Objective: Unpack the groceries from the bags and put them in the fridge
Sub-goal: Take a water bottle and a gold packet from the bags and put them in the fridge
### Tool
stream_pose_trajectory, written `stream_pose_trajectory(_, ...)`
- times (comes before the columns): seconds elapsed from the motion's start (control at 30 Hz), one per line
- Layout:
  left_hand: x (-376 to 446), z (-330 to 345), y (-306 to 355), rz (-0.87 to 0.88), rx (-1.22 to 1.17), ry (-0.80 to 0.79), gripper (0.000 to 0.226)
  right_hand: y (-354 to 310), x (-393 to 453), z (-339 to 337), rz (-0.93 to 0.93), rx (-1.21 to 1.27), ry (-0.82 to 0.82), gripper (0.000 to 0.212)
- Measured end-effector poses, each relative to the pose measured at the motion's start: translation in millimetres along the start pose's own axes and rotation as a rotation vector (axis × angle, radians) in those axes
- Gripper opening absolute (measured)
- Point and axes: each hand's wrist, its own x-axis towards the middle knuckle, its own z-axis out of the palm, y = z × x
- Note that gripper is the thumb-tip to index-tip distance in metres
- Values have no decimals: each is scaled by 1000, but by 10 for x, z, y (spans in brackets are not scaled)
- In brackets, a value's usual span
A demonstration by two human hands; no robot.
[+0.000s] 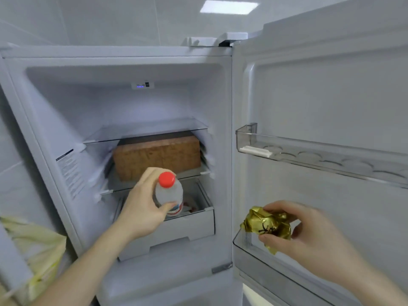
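Observation:
The fridge [123,62] stands open in front of me. My left hand [143,204] grips a clear plastic bottle with a red cap [169,193], held upright in front of the lower drawer [176,226]. My right hand [309,228] pinches a crumpled gold foil packet [266,226] just above the lower door shelf [249,248]. A brown box [157,156] sits on the middle glass shelf inside. A pale yellow grocery bag [37,250] hangs at the lower left.
The fridge door [331,96] swings open to the right, with a clear egg-tray shelf [309,155] across it. The top glass shelf [145,131] is bare. White wall tiles surround the fridge.

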Motion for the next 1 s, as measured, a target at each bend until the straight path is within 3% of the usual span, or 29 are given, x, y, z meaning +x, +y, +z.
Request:
stream_pose_trajectory(0.17, -92, 629, -561, 23, 226, -148, 56, 155, -29, 73, 78, 17, -10, 34)
stream_pose_trajectory(0.4, 62, 1401, -1295, 79, 312, -250, 70, 419, -118, 114, 201, -26, -10, 36)
stream_pose_trajectory(0.53, 296, 1761, -1552, 77, 297, -298, 74, 523, -187, 90, 241, -72, -3, 41)
stream_pose_trajectory(0.67, 508, 2055, -1692, -27, 284, -416, 62, 534, -158, 116, 299, -31, 11, 47)
stream_pose_trajectory(0.87, 634, 2369, -1774, -200, 201, -453, 64, 414, -78, 132, 340, -39, 26, 44)
stream_pose_trajectory(1.0, 833, 2405, -1754, -180, 109, -533, 55, 319, -93, 99, 351, -86, 29, 38)
